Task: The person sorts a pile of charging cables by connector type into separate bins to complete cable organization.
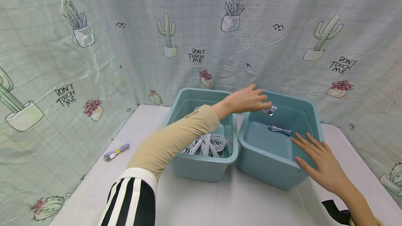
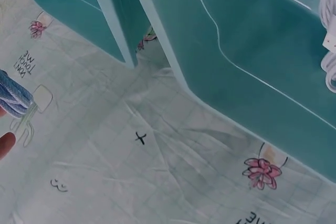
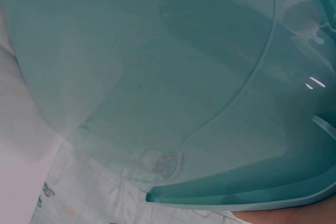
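White tabletop, cactus-print curtain behind, left hand pinching cable bundle over right bin, right hand flat on its rim.

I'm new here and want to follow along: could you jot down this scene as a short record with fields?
Left hand: holds a cable bundle above the right bin
Right hand: fingers straight, resting on the right bin's near rim
Right bin: one cable on its floor
Left bin: a pile of cables
Table: a spare cable at the left
Backdrop: cactus-print sheet
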The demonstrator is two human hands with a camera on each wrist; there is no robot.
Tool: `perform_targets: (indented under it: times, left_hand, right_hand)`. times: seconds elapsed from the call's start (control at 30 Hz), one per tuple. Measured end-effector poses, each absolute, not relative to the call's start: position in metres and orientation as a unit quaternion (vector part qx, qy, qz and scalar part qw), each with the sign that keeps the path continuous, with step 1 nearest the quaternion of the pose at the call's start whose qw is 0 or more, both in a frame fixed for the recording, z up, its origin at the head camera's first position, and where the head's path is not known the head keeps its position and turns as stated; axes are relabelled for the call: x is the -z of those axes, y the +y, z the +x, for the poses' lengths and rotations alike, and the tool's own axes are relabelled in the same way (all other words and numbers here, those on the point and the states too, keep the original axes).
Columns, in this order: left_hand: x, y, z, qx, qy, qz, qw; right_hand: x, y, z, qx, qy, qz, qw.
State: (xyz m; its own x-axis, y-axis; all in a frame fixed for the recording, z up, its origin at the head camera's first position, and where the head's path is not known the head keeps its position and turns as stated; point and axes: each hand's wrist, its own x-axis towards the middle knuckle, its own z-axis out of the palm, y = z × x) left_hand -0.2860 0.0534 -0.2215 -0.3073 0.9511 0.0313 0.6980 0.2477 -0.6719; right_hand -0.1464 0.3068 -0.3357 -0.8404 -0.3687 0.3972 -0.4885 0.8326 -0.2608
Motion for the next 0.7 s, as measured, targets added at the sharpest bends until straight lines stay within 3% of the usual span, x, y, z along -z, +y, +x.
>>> perform_targets:
  times: [0.7]
  left_hand:
    - [0.239, 0.096, -0.295, -0.256, -0.783, -0.531, 0.196]
  right_hand:
    - [0.335, 0.306, -0.145, -0.175, -0.942, 0.23, 0.171]
